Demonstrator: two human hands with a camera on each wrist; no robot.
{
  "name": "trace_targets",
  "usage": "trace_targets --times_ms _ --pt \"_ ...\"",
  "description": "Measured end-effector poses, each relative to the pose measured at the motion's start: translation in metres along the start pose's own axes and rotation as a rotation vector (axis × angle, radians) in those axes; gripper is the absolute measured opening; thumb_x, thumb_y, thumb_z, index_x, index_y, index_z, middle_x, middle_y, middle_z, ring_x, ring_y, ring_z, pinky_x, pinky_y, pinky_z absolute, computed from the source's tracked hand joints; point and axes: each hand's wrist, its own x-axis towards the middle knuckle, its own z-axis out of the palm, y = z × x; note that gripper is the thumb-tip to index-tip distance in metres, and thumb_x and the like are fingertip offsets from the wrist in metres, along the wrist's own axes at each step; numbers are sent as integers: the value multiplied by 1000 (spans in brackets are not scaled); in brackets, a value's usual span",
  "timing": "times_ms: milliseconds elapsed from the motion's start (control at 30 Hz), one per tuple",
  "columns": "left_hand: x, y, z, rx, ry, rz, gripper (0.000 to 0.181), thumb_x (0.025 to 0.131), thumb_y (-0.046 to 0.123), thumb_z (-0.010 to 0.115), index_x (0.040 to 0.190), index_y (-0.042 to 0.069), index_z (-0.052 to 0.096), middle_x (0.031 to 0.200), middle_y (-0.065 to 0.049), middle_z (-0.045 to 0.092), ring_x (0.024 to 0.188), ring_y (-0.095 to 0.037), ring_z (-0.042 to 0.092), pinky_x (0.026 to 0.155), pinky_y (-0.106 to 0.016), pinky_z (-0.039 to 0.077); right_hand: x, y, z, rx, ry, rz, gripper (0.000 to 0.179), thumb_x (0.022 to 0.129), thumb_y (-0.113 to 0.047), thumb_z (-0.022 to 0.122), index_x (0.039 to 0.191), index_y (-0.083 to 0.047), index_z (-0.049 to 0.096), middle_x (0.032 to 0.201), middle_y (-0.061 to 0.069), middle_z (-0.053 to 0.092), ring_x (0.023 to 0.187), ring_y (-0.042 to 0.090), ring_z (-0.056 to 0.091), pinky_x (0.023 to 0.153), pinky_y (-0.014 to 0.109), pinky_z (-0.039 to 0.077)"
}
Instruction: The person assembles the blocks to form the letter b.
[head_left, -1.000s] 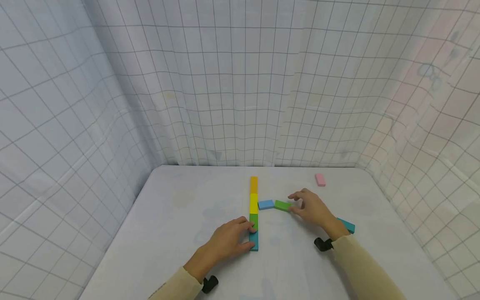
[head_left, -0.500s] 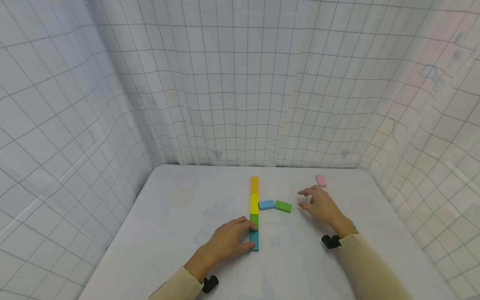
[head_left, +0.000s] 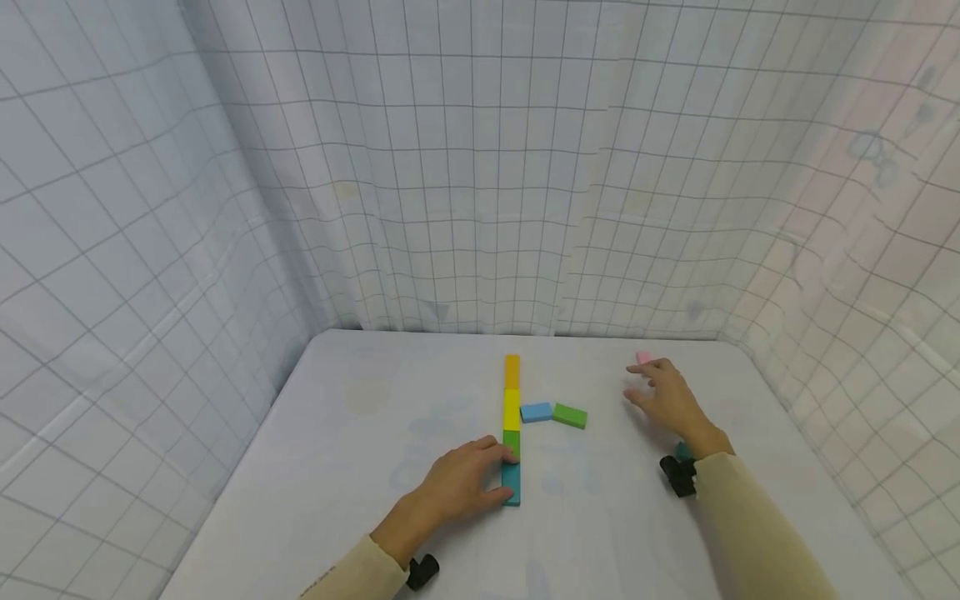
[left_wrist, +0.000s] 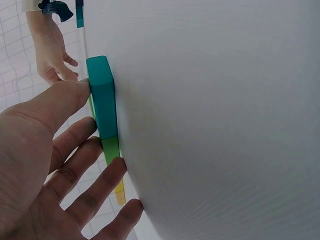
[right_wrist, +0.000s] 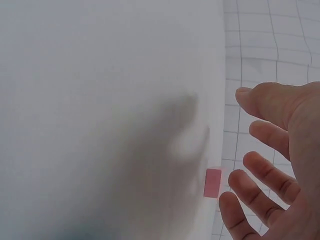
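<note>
A straight row of flat blocks lies mid-table: orange (head_left: 512, 372), yellow (head_left: 512, 409), green (head_left: 512, 441) and teal (head_left: 512, 485) at the near end. My left hand (head_left: 457, 483) rests at this row with spread fingers. Its thumb touches the teal block in the left wrist view, and its fingertips reach the green one. A blue block (head_left: 536, 412) angles off the row's right side, and another green block (head_left: 570, 416) follows it. Over the right part of the table my right hand (head_left: 670, 406) hovers with loosely bent fingers, holding nothing. Just beyond its fingertips lies a pink block (right_wrist: 212, 183), partly hidden in the head view.
One more teal block (head_left: 683, 451) shows partly behind my right wrist. Dark wrist cameras (head_left: 678, 476) sit below both wrists. White gridded curtains (head_left: 480, 208) enclose the back and sides of the white table (head_left: 360, 417).
My right hand has left the angled green block and moved right and away from me, toward the pink block. The left hand stays at the row.
</note>
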Motion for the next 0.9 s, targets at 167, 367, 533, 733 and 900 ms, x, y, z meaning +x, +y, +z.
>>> trace_targets --times_ms 167,367,533,733,900 --pt "0 0 -1 -1 0 5 40 102 34 93 139 22 81 136 5 78 121 -15 76 106 -42 68 6 13 -2 16 -14 21 58 109 -20 83 156 8 66 160 44 52 142 65 55 116 82 51" --pt "-1 1 -2 -9 0 12 39 103 33 93 139 21 81 135 4 78 121 -15 76 106 -41 68 15 45 8 8 12 -67 63 110 -33 81 157 7 66 159 43 59 146 68 51 125 84 42" --pt "-2 1 -2 -5 3 14 40 102 32 93 139 21 81 135 4 78 121 -15 76 106 -42 68 15 35 3 -53 -42 -18 58 105 -20 84 151 12 68 147 43 66 141 70 57 119 87 46" --pt "-1 1 -3 -3 11 19 40 102 32 93 139 20 81 135 4 78 122 -17 77 106 -42 68 8 27 1 3 16 -46 45 102 -12 84 141 9 74 130 34 70 123 57 65 109 74 55" --pt "-2 1 -1 -7 20 23 40 102 31 93 139 20 81 136 4 79 124 -17 77 107 -43 68 6 24 -2 43 -1 -13 49 101 -8 87 145 7 73 138 35 65 118 51 70 102 68 61"
